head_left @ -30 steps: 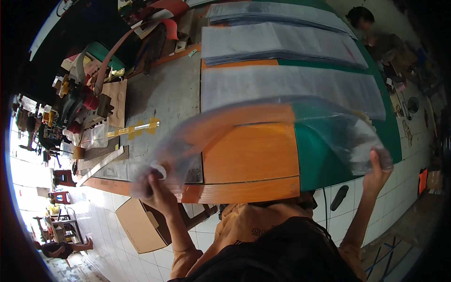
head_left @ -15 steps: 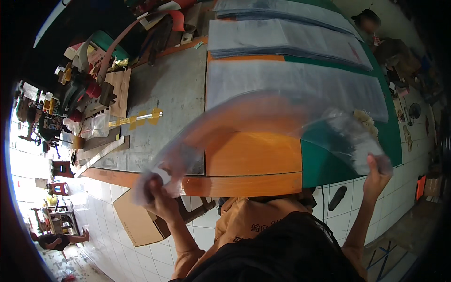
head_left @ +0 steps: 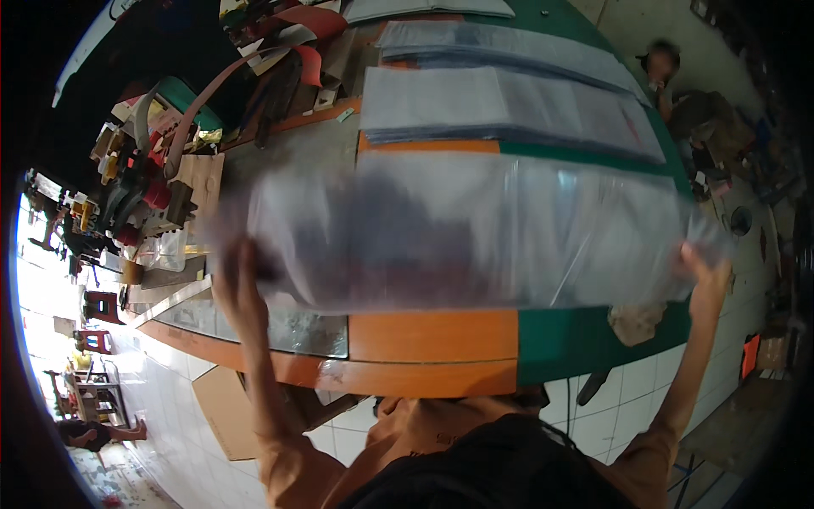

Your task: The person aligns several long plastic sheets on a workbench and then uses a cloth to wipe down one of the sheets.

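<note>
A long clear plastic sheet [head_left: 432, 246] is stretched out flat in front of me above the table, blurred by motion. My left hand [head_left: 242, 284] is closed on its left end, over the grey part of the table. At its right end, my right hand [head_left: 705, 276] grips the plastic with the thumb on top. Whether the sheet is one layer or several I cannot tell. Beyond it lies a stack of clear plastic sheets [head_left: 509, 106], with another stack [head_left: 509, 49] farther back. The table area directly behind the held sheet is mostly hidden.
The table has a grey metal plate [head_left: 305, 332], an orange section [head_left: 432, 335] and a green section [head_left: 560, 348]. A crumpled beige cloth [head_left: 638, 324] lies near the right front. Tools and a red-handled machine [head_left: 157, 193] crowd the left. A cardboard box [head_left: 222, 411] stands below; a person [head_left: 661, 64] is far right.
Both hands have moved forward and apart with the plastic sheet. It hung in an arch before and now spreads out nearly straight across the table. My view has shifted slightly.
</note>
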Demonstrator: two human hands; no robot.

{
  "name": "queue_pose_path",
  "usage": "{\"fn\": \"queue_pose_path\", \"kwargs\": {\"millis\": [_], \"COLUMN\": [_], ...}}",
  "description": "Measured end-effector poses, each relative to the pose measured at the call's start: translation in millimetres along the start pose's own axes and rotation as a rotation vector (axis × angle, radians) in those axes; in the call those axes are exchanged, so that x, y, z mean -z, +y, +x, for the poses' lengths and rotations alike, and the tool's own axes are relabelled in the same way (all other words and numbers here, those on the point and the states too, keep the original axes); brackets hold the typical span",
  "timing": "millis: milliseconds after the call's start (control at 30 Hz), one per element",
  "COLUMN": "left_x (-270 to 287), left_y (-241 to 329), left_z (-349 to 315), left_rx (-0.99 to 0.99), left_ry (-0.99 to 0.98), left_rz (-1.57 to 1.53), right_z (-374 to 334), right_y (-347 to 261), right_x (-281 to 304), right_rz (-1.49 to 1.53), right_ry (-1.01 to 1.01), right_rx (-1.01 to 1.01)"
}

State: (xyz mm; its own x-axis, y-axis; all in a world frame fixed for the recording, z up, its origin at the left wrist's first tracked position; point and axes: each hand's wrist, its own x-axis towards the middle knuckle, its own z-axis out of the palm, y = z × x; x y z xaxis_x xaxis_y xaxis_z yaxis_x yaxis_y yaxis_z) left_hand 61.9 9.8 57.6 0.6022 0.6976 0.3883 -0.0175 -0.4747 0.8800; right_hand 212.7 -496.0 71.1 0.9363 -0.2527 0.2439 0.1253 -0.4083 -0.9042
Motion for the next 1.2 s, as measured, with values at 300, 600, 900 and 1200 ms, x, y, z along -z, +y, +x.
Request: {"fn": "queue_pose_path", "kwargs": {"millis": [300,600,900,1200], "left_x": [-194.7,-225.7,-198.8,-202.9], "left_y": [-12.4,-54.5,-57.4,-45.8], "left_z": [202.6,207.1,213.5,178.1], "left_rx": [0.024,-0.122,-0.237,0.196], "left_ry": [-0.383,-0.484,-0.606,-0.771], "left_rz": [-0.080,0.524,0.494,-0.256], "right_z": [300.8,330.8,346.7,346.5], "right_y": [11.1,66.2,104.0,86.2], "right_x": [-43.7,-96.0,-86.0,-113.0], "right_rz": [-0.215,-0.379,-0.453,-0.999], "right_ry": [-0.336,-0.477,-0.446,-0.099], "right_rx": [0.045,-0.048,0.068,0.123]}}
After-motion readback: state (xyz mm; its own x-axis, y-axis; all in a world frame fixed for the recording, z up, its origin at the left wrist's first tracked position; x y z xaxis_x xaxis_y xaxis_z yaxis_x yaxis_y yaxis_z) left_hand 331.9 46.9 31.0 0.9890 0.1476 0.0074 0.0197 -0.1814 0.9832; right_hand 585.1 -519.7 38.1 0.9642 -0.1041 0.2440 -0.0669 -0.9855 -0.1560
